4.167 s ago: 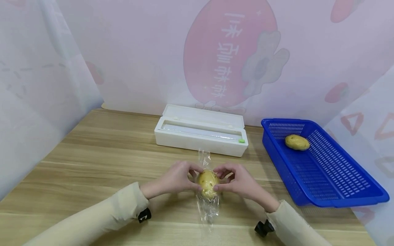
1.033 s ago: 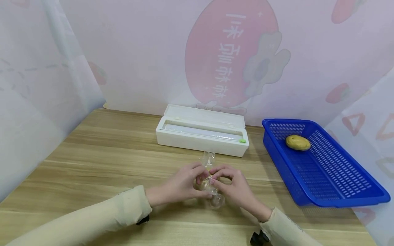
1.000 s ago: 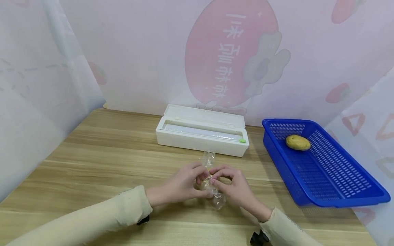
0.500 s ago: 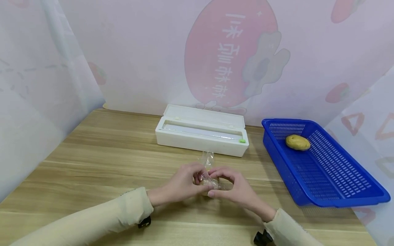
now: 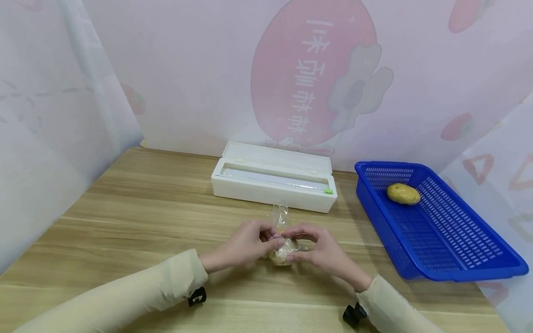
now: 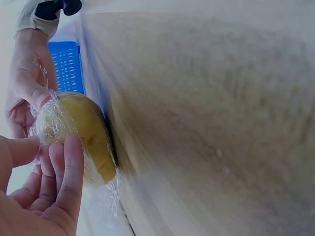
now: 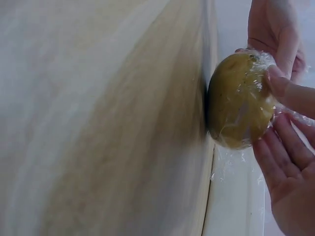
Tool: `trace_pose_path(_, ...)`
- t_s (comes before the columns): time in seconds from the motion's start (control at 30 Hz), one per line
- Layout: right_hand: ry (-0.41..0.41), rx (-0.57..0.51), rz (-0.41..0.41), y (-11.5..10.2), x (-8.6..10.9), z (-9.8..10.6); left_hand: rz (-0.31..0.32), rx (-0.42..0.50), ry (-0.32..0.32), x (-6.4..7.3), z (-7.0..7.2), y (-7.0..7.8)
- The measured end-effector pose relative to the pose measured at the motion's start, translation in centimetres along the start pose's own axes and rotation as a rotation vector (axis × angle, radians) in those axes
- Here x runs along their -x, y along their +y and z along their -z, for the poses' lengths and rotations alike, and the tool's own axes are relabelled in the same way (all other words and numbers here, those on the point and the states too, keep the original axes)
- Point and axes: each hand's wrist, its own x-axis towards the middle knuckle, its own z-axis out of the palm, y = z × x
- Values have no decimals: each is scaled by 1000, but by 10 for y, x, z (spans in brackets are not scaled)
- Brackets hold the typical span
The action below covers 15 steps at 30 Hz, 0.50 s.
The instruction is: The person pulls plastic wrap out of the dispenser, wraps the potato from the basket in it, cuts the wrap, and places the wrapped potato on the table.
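Observation:
A potato partly covered in clear plastic wrap sits on the table between both hands. My left hand pinches gathered wrap between thumb and fingers over the potato's top; in the left wrist view the crumpled wrap bunches at its fingertips. My right hand grips the potato from the right, its thumb pressing the wrap and its other fingers lying along the far side. One end of wrap sticks out flat toward the back. The potato's yellow side shows beneath the film.
Behind the hands stands a white cling film box, lid raised, with a film roll inside and a green slider at its right end. A blue plastic basket at the right holds another potato.
The near end of the wrap, which trailed toward me, has been folded up over the potato. The left thumb has moved up onto the gathered wrap; the right hand has shifted round the potato's side.

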Motion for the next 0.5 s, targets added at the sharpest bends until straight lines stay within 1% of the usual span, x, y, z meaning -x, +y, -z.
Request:
trace_pose_path(0.13,-20,28,111,-6,1,3,50,45,-13,0,1,0)
trace_pose_path(0.2,-36,38,152,-6,1,5,81,74,-23,0,2,1)
trace_pose_path(0.27,-51,50,176,-4,0,7,112,105,-34,-1,2,2)
trace_pose_path(0.37,-66,68,189,6,-3,9,141,132,-46,-2,3,3)
trace_pose_path(0.5,-70,85,224,16,-7,11,148,139,-57,-4,4,5)
